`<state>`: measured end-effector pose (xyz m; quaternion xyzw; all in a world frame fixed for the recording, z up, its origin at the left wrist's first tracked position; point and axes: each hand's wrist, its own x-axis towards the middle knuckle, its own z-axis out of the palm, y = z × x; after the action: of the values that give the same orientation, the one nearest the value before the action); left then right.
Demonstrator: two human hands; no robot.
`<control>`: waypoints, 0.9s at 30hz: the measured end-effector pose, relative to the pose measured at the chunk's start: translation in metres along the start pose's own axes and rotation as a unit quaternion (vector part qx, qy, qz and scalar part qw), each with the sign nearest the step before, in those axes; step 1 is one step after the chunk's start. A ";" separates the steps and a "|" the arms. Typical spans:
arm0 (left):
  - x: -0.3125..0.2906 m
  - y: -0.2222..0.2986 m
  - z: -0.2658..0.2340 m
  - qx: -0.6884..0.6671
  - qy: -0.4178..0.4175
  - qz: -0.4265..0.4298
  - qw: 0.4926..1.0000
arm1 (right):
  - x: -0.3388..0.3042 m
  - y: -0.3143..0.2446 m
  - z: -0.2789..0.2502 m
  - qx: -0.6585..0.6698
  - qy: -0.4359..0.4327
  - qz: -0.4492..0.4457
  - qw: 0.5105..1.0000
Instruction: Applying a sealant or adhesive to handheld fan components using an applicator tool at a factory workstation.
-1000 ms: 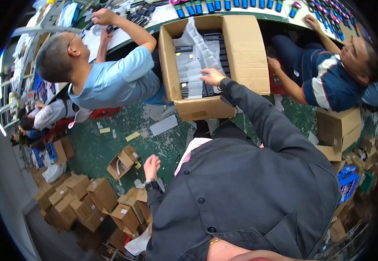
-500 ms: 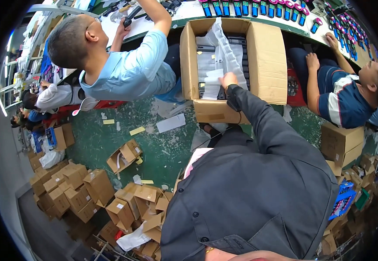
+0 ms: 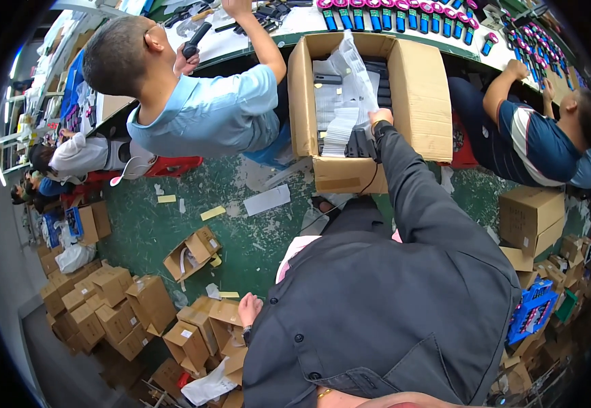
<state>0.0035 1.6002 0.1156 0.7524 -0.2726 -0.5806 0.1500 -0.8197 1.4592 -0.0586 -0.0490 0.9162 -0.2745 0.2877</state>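
In front of me stands an open cardboard carton [image 3: 347, 175] with its flaps folded out. Inside it lie several black handheld devices [image 3: 359, 144], a stack of white slips [image 3: 342, 125] and a strip of translucent plastic wrap [image 3: 355, 68]. My right hand [image 3: 380, 117] is at the carton's right inner side, its fingers closed on the lower end of the wrap. Down at my left side, above some small cartons, hangs my left hand [image 3: 249, 309]. Its fingers look curled, and nothing shows in them.
A co-worker in a light blue shirt [image 3: 203, 112] sits left of the carton, holding a black device [image 3: 197, 41]. Another in a striped shirt [image 3: 530, 146] sits at right. The workbench [image 3: 295, 20] holds rows of blue devices. Small cartons [image 3: 151, 299] pile up behind at left.
My right hand has moved right, off the white slips to the wrap's lower end, uncovering black devices. My left hand has come into view. The left co-worker has lowered the black device.
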 end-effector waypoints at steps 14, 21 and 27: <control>-0.035 0.099 0.102 0.102 0.028 0.049 0.993 | -0.030 -0.034 -0.066 0.188 -0.058 -0.027 0.980; -0.021 0.157 0.170 0.172 -0.006 0.125 0.977 | -0.020 -0.035 -0.079 0.061 0.086 -0.115 0.988; -0.013 0.228 0.257 0.274 -0.058 0.250 0.927 | -0.019 -0.046 -0.106 0.119 0.131 -0.121 0.977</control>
<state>-0.2978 1.4476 0.1774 0.6367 -0.6085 -0.4695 0.0623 -0.8656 1.4756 0.0477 -0.0882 0.8939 -0.4187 0.1339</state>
